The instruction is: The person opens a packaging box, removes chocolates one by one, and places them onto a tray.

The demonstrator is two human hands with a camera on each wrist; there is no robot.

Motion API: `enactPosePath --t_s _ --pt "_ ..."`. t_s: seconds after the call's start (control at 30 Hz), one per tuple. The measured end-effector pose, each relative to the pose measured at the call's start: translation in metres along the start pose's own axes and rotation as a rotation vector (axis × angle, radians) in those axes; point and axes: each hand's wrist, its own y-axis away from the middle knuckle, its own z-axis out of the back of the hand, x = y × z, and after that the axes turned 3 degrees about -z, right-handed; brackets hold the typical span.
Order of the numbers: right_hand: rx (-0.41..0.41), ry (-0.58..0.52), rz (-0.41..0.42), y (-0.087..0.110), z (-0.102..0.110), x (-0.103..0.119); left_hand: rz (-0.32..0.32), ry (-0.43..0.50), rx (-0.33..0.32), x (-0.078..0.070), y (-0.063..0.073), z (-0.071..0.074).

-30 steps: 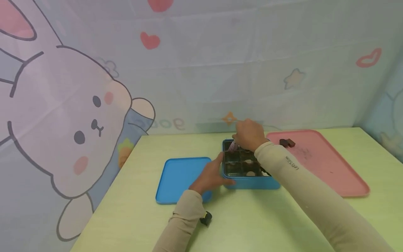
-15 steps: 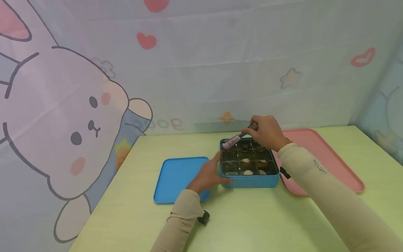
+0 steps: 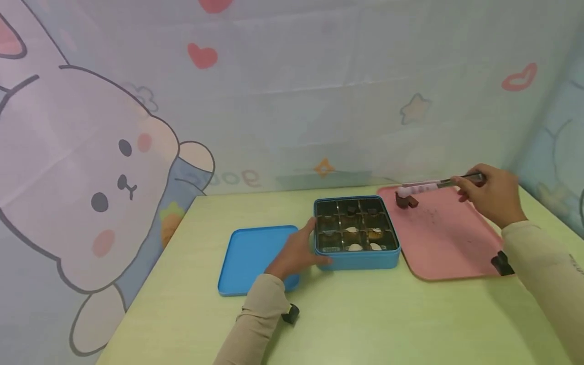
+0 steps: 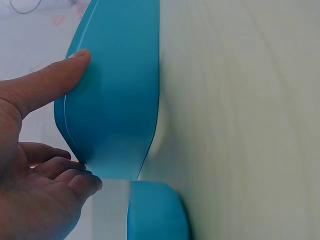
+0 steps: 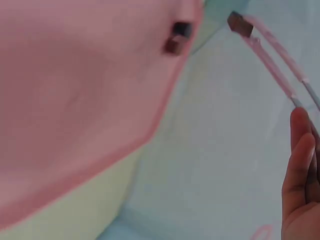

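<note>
My left hand (image 3: pixel 294 253) holds the near left corner of a blue box (image 3: pixel 360 261), thumb on its front wall and fingers at its left side. A clear divider (image 3: pixel 343 233) splits the box into several compartments, with dark pieces at the back and whitish pieces toward the front. In my right hand (image 3: pixel 495 195) is a pair of pink-tipped tongs (image 3: pixel 422 188), stretched leftward over the pink tray's far left corner. The right wrist view shows a brown chocolate-like cube (image 5: pixel 240 24) between the tong tips. Two more dark pieces (image 5: pixel 178 38) lie on the tray.
A pink tray (image 3: pixel 449 248) lies right of the box, with dark crumbs on it. The blue lid (image 3: pixel 253 258) rests on the table (image 3: pixel 365 319) to the left, partly under my left forearm. Behind hangs a printed cloth (image 3: pixel 274 101).
My right hand has drawn the tongs out of the box's far left compartment and carried them right, over the tray. My left hand stays at the box corner.
</note>
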Motion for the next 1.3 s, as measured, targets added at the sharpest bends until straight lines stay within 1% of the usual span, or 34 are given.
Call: enactPosePath --t_s 0.1,0.13,0.2,0.37,0.47,0.57,0.63,0.77,0.87,0.93,1.0,1.03,1.1,1.17,1.2,1.3 --pt "-0.057 0.003 -0.059 0.008 0.007 -0.029 0.005 0.001 -0.001 0.002 0.001 0.002" --pt "-0.076 0.007 -0.075 0.01 0.007 -0.035 0.004 -0.001 -0.002 0.003 0.001 0.003" --pt "-0.088 0.013 -0.109 0.013 0.004 -0.044 0.006 -0.012 -0.002 0.005 0.002 0.003" --pt "-0.098 0.052 -0.194 0.014 -0.006 -0.048 0.002 -0.014 -0.002 0.007 0.005 0.001" --pt "-0.099 0.097 -0.218 0.013 -0.011 -0.047 -0.003 -0.01 0.001 0.008 0.007 0.0" --pt "-0.096 0.131 -0.213 0.014 -0.013 -0.046 -0.002 0.002 0.003 0.006 0.008 0.0" --pt "-0.101 0.131 -0.195 0.014 -0.011 -0.045 0.001 0.009 0.004 0.005 0.008 0.0" --pt "-0.143 0.085 -0.141 0.01 -0.005 -0.04 0.005 0.006 0.006 0.003 0.007 0.002" --pt "-0.16 0.031 -0.094 0.007 0.0 -0.024 0.008 -0.004 0.008 0.003 0.005 0.003" --pt "-0.152 -0.001 -0.045 0.006 0.0 -0.007 0.01 -0.004 0.009 0.002 0.004 0.003" --pt "-0.107 -0.022 0.012 0.006 -0.002 0.012 0.01 -0.003 0.008 0.002 0.004 0.003" --pt "-0.072 -0.033 0.05 0.007 -0.004 0.021 0.012 -0.004 0.008 0.002 0.003 0.003" --pt "0.016 -0.058 0.131 0.01 -0.009 0.041 0.011 -0.007 0.006 0.002 0.003 0.003" --pt "0.123 -0.082 0.19 0.015 -0.013 0.057 0.009 -0.01 0.003 0.002 0.002 0.002" --pt "0.175 -0.095 0.206 0.017 -0.015 0.063 0.004 -0.01 0.0 0.002 0.002 0.002" --pt "0.32 -0.123 0.213 0.022 -0.019 0.078 -0.001 -0.006 -0.001 0.002 0.001 0.002"
